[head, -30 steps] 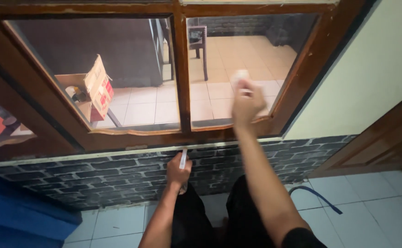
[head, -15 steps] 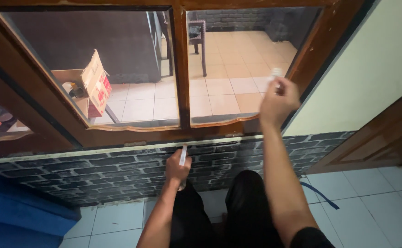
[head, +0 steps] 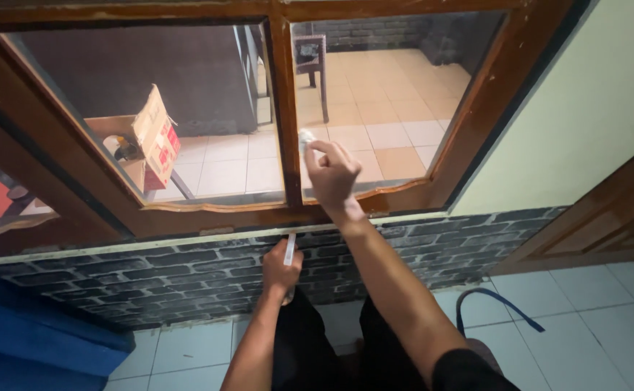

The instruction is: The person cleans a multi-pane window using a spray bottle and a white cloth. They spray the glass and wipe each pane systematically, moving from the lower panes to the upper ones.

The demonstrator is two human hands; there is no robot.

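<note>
Your right hand [head: 331, 174], pinching a small white wad [head: 306, 136], has swept back left across the pane [head: 397, 94]; your left hand [head: 282, 268] grips a thin white tool [head: 289, 250].

A home is shown: a wooden-framed window [head: 281, 210] is set in a cream-painted wall [head: 592, 108] above a band of dark brick-patterned cladding [head: 150, 275]. White floor tiles [head: 592, 326] are laid inside, and a tiled patio [head: 375, 130] with a chair [head: 312, 58] and a cardboard box [head: 147, 141] is seen through the glass.
</note>
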